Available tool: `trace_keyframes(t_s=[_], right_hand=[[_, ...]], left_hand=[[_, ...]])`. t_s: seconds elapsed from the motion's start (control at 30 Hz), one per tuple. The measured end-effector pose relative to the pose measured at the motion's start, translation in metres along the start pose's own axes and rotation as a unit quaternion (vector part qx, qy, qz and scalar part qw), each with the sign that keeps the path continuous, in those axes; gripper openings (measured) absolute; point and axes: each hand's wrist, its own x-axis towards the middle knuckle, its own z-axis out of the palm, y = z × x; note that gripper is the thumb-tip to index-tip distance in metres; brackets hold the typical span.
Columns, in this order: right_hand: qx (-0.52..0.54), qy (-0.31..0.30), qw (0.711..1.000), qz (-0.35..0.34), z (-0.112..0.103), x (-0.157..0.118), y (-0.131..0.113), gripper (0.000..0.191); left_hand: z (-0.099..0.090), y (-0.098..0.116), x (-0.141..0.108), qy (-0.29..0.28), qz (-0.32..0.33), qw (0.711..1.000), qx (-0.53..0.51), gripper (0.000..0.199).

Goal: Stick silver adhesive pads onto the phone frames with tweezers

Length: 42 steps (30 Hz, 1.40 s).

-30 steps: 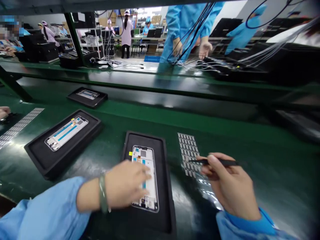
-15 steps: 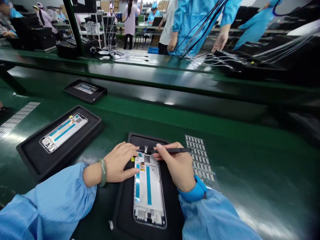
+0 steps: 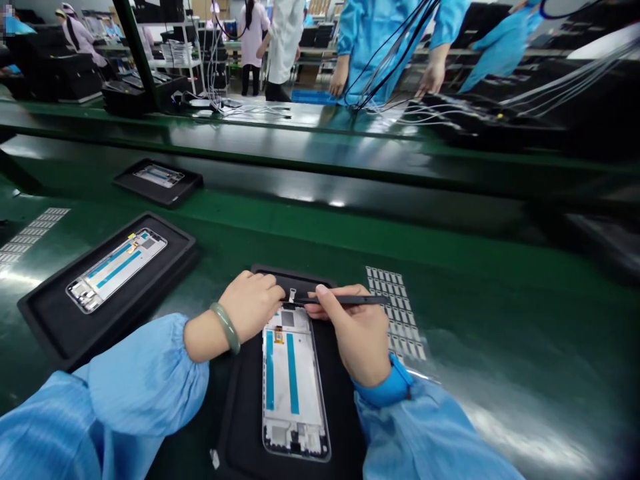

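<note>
A phone frame [image 3: 293,393] with blue strips and an orange flex cable lies in a black tray [image 3: 240,413]. At the frame's top left corner, my left hand [image 3: 253,303] has its fingers curled together; the fingertips are partly hidden, and I cannot make out what they hold. My right hand [image 3: 353,327] is closed around black tweezers [image 3: 363,300], lying almost level across the frame's top edge. Close to the tweezer tips is a small pale piece [image 3: 293,293], just beyond that edge.
On the right lies a sheet of small metallic parts [image 3: 397,310]. To the left, another black tray [image 3: 47,333] carries a second phone frame [image 3: 117,270], with a third tray [image 3: 187,190] farther back. A raised ledge [image 3: 310,150] crosses behind; people stand beyond it.
My left hand has gone from spread fingers on the frame to curled fingers at its top corner, covering the yellow tab. The right hand and tweezers have barely moved.
</note>
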Motion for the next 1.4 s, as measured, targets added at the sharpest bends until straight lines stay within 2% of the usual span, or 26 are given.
trace_keyframes(t_s=[0.13, 0.4, 0.57, 0.67, 0.8, 1.4], right_hand=[[0.004, -0.003, 1.0, 0.005, 0.0, 0.0, 0.0, 0.031], [-0.017, -0.011, 1.0, 0.006, 0.002, -0.001, -0.004, 0.031], [-0.072, -0.06, 0.996, 0.012, 0.005, -0.003, -0.006, 0.032], [-0.105, -0.075, 0.992, 0.011, 0.005, -0.004, -0.006, 0.032], [-0.129, -0.082, 0.988, 0.001, 0.004, -0.004, -0.004, 0.03], [-0.154, -0.086, 0.984, -0.007, 0.005, -0.006, -0.005, 0.031]], left_hand=[[-0.004, -0.009, -0.009, 0.01, -0.015, 0.999, -0.034, 0.016], [-0.004, -0.004, -0.012, 0.028, -0.021, 0.998, -0.053, 0.014], [-0.001, -0.016, -0.034, 0.042, 0.054, 0.991, -0.114, 0.025], [0.006, -0.021, -0.042, 0.044, 0.072, 0.987, -0.134, 0.03], [0.011, -0.022, -0.042, 0.048, 0.077, 0.985, -0.149, 0.028], [0.011, -0.022, -0.041, 0.049, 0.081, 0.983, -0.156, 0.025]])
